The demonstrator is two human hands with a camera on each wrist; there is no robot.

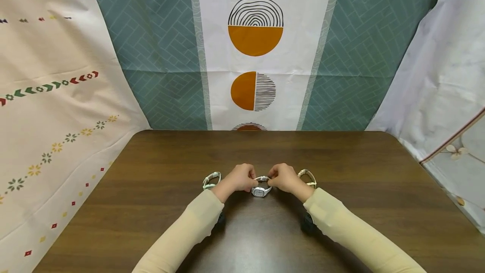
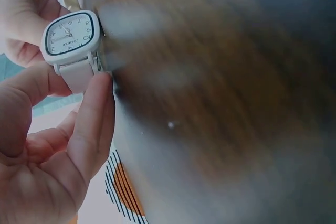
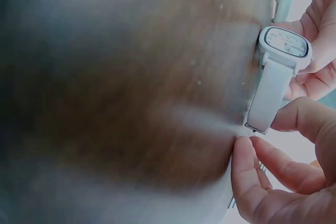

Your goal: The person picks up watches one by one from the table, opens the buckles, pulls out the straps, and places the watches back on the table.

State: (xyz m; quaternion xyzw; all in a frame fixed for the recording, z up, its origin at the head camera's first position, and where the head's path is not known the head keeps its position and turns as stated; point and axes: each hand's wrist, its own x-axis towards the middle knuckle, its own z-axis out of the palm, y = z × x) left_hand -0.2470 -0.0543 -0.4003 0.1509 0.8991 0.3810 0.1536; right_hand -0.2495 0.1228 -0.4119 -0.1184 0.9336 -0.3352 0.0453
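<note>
A white wristwatch (image 1: 259, 192) with a rounded square case stands on the table between both hands, its dial facing the person and its strap looped behind. My left hand (image 1: 243, 177) pinches the strap beside the case; in the left wrist view the thumb is partly behind the strap and a fingertip (image 2: 103, 82) lies at the lug. On the other side my right hand (image 1: 283, 178) holds the strap near its end, with the thumb partly hidden behind it and a fingertip (image 3: 243, 145) right at the strap's edge in the right wrist view.
To the left stands a pale green watch (image 1: 206, 181), close to the left wrist. A cream-strapped watch (image 1: 311, 177) stands to the right, beside the right wrist. The brown wooden table (image 1: 159, 163) meets a patterned cloth (image 1: 170, 54) at its back edge.
</note>
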